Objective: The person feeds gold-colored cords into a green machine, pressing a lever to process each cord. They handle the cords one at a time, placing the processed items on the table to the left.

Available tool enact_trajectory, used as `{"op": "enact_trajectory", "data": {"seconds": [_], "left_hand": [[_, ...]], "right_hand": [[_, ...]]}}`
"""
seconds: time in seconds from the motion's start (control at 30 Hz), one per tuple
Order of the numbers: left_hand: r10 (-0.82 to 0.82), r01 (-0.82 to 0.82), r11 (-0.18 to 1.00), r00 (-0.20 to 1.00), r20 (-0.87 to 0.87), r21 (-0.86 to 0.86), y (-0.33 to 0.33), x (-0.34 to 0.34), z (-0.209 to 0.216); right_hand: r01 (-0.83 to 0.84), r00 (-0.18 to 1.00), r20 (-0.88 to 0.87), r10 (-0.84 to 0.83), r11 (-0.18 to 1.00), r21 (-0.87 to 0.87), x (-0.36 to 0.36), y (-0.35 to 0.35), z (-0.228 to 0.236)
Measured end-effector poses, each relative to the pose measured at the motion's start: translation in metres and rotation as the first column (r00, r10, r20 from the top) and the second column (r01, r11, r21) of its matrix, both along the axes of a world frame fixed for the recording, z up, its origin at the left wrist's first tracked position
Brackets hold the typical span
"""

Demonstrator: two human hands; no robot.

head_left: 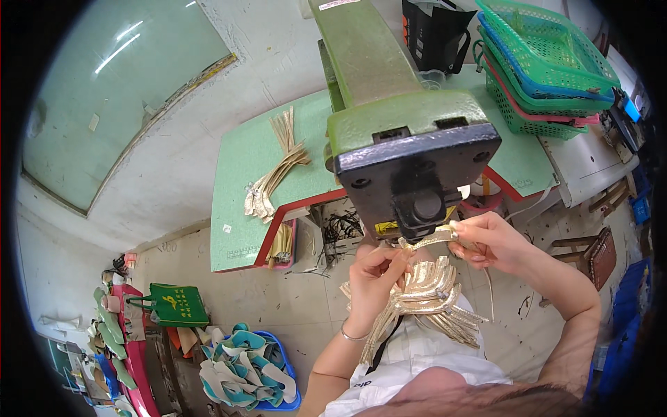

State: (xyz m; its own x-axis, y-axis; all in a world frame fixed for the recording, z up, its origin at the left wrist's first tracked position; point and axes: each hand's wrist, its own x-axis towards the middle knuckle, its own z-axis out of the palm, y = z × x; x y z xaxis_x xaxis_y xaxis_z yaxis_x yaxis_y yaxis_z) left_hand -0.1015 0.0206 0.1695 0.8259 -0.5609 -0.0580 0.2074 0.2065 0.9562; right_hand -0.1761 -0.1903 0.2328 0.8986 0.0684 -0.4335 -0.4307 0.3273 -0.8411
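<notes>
Between my two hands a gold strap point(432, 240) is stretched, just under the dark head of a green press machine point(410, 125). My left hand point(375, 278) pinches the strap's left end, while the fingers of my right hand point(486, 240) close on its right end. Below them, a bundle of shiny gold straps point(427, 288) lies across my lap, spread out like a fan. Part of that bundle is hidden behind my left hand.
On the green table point(240, 163) lies another bundle of pale gold straps point(278, 170). Stacked plastic baskets point(549, 62) and a black bag point(438, 35) stand at the back right. A blue basin point(295, 399) of cut pieces, a green bag point(179, 304) and a wooden stool point(597, 258) are around me.
</notes>
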Motion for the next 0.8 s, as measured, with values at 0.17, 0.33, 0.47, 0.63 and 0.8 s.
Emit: {"op": "enact_trajectory", "data": {"seconds": [0.17, 0.33, 0.47, 0.63, 0.8], "left_hand": [[0.047, -0.047, 0.999, 0.999, 0.005, -0.028, 0.001, -0.002, 0.001], [0.178, -0.178, 0.983, 0.984, -0.002, -0.052, 0.007, -0.011, -0.003], [0.284, -0.286, 0.955, 0.958, -0.040, -0.072, 0.017, -0.018, -0.014], [0.361, -0.366, 0.929, 0.929, -0.087, -0.058, 0.020, -0.020, -0.024], [0.271, -0.437, 0.897, 0.670, 0.691, 0.071, 0.012, 0.008, -0.010]], "right_hand": [[-0.092, 0.994, 0.041, 0.097, 0.988, -0.122, 0.004, -0.001, -0.001], [-0.068, 0.982, 0.133, 0.137, 0.901, -0.428, 0.017, 0.014, 0.007], [-0.071, 0.939, 0.223, 0.263, 0.779, -0.622, 0.026, 0.021, 0.010], [-0.029, 0.901, 0.302, 0.311, 0.738, -0.674, 0.041, 0.027, 0.002], [0.122, 0.801, 0.450, 0.395, 0.628, -0.769, 0.051, 0.027, 0.018]]}}
